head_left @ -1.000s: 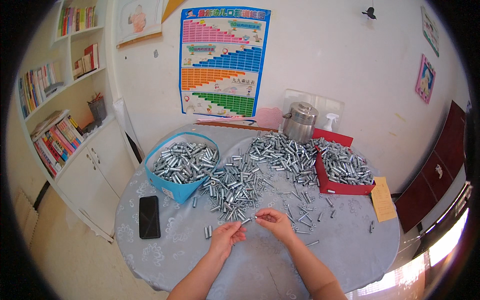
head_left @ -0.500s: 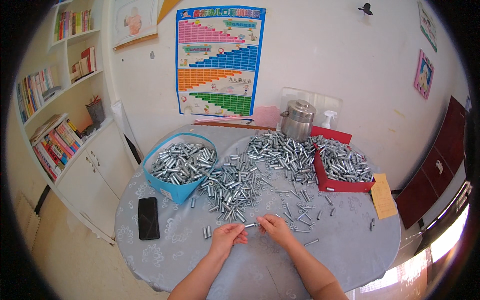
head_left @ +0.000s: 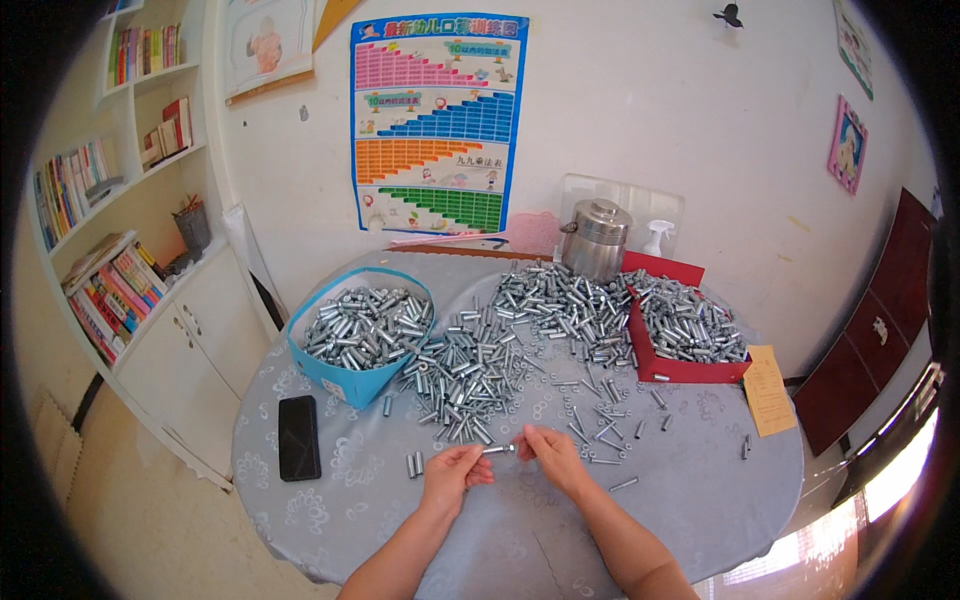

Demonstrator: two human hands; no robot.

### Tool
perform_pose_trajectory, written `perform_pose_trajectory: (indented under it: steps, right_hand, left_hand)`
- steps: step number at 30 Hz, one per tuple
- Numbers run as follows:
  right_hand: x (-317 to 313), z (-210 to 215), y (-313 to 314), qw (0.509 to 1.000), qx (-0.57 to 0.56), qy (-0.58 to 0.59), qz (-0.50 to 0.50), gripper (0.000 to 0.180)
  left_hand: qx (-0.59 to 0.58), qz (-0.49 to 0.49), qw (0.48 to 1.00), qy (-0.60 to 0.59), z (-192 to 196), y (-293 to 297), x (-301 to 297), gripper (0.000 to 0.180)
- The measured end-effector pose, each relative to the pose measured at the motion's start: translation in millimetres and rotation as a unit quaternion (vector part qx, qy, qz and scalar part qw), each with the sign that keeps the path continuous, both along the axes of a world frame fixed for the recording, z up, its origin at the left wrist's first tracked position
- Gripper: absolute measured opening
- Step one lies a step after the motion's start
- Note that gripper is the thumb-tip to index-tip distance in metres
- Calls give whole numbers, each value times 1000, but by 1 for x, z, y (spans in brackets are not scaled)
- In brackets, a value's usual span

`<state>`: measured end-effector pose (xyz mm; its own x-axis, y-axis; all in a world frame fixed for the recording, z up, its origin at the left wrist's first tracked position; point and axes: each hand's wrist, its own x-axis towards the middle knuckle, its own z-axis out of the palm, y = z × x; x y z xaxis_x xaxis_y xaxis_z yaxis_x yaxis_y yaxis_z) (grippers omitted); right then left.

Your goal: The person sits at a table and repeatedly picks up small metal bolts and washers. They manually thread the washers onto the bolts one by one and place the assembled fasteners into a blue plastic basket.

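Near the front of the table, my left hand (head_left: 452, 476) pinches a metal bolt (head_left: 497, 449) between thumb and fingers. Its shaft points right, and a wider nut-like piece sits at the far end. Just beyond that end is my right hand (head_left: 548, 456), fingers closed together; whether a small part is between them is hidden. Two short metal sleeves (head_left: 414, 465) stand to the left of my left hand. Behind both hands spreads a loose pile of metal bolts and sleeves (head_left: 465, 385), with small nuts and washers (head_left: 606, 432) scattered to the right.
A blue fabric bin (head_left: 355, 385) full of metal sleeves stands at left, a red box (head_left: 690, 373) of similar parts at right. A black phone (head_left: 298, 438) lies near the left edge. Further back are a steel pot (head_left: 597, 240), a spray bottle (head_left: 656, 238) and a yellow paper (head_left: 768, 392).
My right hand has drawn slightly away from the bolt's end, so more of the bolt shows. My left hand keeps its pinch in nearly the same place.
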<state>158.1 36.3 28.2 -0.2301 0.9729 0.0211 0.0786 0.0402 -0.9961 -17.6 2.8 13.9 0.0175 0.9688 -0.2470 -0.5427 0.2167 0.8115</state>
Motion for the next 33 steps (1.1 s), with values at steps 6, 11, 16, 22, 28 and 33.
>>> perform_pose_trajectory:
  steps: [6, 11, 16, 22, 28, 33]
  right_hand:
    - [2, -6, 0, 997, 1, -46, 58, 37]
    - [-2, -3, -1, 999, 15, 9, 34, 38]
    - [0, -3, -1, 998, 8, -15, 59, 38]
    - [2, -5, 0, 997, 17, -12, 75, 37]
    - [0, -4, -1, 996, -13, -21, 83, 37]
    - [0, -3, 0, 999, -9, 8, 38, 35]
  left_hand:
    - [-10, 16, 1000, -20, -5, 3, -3, 16]
    - [-7, 18, 1000, -21, -4, 3, -3, 15]
    - [-11, 29, 999, -21, -4, 3, -4, 15]
    - [-10, 33, 999, -8, -3, 4, -3, 17]
    - [-8, 47, 999, 3, -5, 4, -4, 17]
    - [31, 108, 994, 7, 3, 6, -11, 16]
